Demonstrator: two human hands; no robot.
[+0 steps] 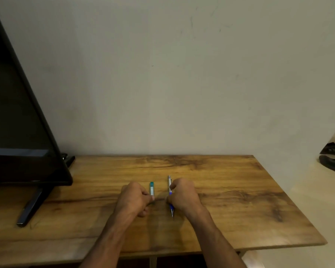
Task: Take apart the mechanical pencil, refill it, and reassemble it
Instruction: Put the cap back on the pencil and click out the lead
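Both hands curl over the table [230, 190]: left hand [135, 198] pinching lead case [152, 188], right hand [183, 196] gripping pencil [170, 187].

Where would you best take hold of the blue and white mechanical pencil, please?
Grip the blue and white mechanical pencil at its blue lower barrel, from its right side, where the right hand already is; it lies flat, tip toward you.

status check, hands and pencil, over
Left hand on lead case. Right hand on mechanical pencil, still assembled, on table. Nothing in the way.
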